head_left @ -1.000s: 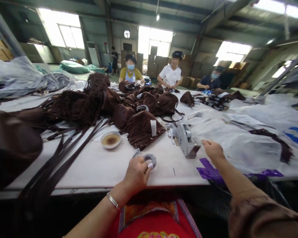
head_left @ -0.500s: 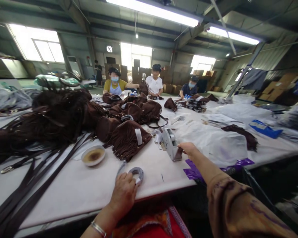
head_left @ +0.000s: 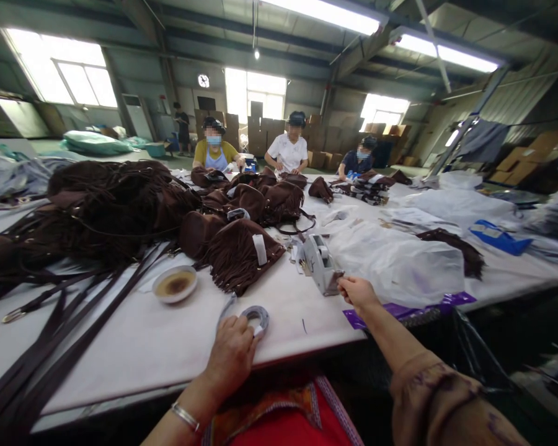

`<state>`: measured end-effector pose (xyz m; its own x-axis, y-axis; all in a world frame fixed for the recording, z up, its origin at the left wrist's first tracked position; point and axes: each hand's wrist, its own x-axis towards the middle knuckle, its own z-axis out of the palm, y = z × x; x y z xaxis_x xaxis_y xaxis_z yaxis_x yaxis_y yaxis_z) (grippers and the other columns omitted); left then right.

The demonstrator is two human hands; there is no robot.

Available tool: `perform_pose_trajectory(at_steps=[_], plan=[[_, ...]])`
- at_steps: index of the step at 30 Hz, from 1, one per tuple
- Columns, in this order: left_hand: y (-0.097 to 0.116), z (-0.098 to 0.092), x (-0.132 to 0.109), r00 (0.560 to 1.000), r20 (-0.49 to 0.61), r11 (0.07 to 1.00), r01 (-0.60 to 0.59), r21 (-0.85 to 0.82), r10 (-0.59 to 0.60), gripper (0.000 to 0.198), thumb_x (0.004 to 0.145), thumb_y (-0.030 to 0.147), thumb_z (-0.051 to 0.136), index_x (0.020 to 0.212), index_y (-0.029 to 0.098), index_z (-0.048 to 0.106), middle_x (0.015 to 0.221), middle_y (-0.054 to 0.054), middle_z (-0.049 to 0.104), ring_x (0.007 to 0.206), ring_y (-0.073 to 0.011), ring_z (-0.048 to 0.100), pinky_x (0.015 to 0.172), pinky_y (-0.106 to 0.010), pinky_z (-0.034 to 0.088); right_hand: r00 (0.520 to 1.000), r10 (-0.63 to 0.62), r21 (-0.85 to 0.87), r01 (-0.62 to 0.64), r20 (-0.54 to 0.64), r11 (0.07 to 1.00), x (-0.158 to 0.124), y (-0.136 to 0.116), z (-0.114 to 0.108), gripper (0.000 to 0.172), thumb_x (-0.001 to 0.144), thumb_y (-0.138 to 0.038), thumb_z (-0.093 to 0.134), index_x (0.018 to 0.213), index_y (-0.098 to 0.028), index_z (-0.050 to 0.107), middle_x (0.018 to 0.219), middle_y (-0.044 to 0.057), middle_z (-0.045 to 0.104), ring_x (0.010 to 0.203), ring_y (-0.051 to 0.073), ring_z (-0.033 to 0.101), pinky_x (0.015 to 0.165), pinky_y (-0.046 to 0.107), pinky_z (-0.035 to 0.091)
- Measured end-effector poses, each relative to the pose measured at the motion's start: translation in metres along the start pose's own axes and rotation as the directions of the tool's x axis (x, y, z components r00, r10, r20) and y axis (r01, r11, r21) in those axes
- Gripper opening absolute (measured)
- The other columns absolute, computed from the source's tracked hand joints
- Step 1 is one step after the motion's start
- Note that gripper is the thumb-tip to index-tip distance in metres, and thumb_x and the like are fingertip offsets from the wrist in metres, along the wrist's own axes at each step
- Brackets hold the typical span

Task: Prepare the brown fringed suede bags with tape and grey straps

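My left hand (head_left: 231, 348) rests near the table's front edge, its fingers curled against a roll of grey ribbon (head_left: 261, 314). A loose length of that ribbon runs up from behind the fingers toward a brown fringed bag (head_left: 242, 255) bearing a white tag (head_left: 259, 249). On the right, my right hand (head_left: 359, 293) is closed in a pinch at the front lip of a grey tape dispenser (head_left: 318, 263). A short piece of tape (head_left: 339, 276) appears to be between the fingertips and the dispenser; its exact hold is partly hidden.
Brown bags (head_left: 106, 204) and long straps (head_left: 88, 328) heap at the left. A shallow dish (head_left: 190, 290) sits beside the fringed bag. White plastic bags (head_left: 400, 263), purple plastic (head_left: 446, 303) and a blue dispenser (head_left: 497, 238) lie to the right. Several people work across the table.
My right hand has shifted slightly right and down at the dispenser's lip. My left hand stays at the ribbon roll. Across the table, the bag raised between two people has been lowered.
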<state>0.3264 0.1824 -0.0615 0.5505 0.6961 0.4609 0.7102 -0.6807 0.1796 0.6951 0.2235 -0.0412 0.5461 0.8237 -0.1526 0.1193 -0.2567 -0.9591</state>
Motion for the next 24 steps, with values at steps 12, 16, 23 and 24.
perform_pose_trajectory(at_steps=[12,16,23,24], plan=[[0.011,-0.008,-0.003,0.995,0.047,0.994,0.090,0.058,-0.092,0.026,0.097,0.031,0.047,0.081,0.018,0.064,0.089,-0.009,0.057,0.087,-0.0240,0.050,0.083,-0.042,0.039,0.756,-0.095,-0.059,0.174,0.648,0.983,-0.131,-0.008,0.084,0.029,0.076,-0.040,0.062,0.084,-0.014,0.073,0.065,0.001,0.064,0.052,0.010,0.044,0.049,0.023,0.032],[0.012,-0.005,-0.005,0.993,0.044,0.992,0.103,0.076,-0.107,0.029,0.097,0.032,0.046,0.078,0.018,0.063,0.088,-0.010,0.057,0.086,-0.0246,0.050,0.082,-0.043,0.039,0.786,-0.095,-0.076,0.178,0.611,0.981,-0.158,-0.010,0.125,0.034,0.075,-0.046,0.063,0.059,-0.016,0.065,0.051,-0.002,0.052,0.049,0.010,0.039,0.049,0.024,0.029],[0.010,-0.001,-0.009,0.992,0.016,0.990,0.128,0.067,-0.129,0.028,0.097,0.032,0.046,0.079,0.018,0.064,0.089,-0.010,0.057,0.088,-0.0262,0.048,0.083,-0.045,0.039,0.832,0.102,-0.136,-0.032,0.545,0.990,-0.159,-0.005,0.144,0.029,0.070,-0.039,0.068,0.054,-0.016,0.060,0.044,-0.002,0.051,0.040,0.007,0.035,0.040,0.022,0.022],[0.010,-0.002,-0.009,0.992,0.015,0.990,0.127,0.065,-0.129,0.028,0.097,0.031,0.047,0.079,0.018,0.063,0.089,-0.010,0.057,0.088,-0.0262,0.048,0.083,-0.045,0.039,0.833,0.123,-0.142,-0.054,0.540,0.988,-0.159,-0.006,0.145,0.029,0.070,-0.038,0.069,0.054,-0.016,0.060,0.045,-0.002,0.053,0.039,0.007,0.035,0.039,0.021,0.021]])
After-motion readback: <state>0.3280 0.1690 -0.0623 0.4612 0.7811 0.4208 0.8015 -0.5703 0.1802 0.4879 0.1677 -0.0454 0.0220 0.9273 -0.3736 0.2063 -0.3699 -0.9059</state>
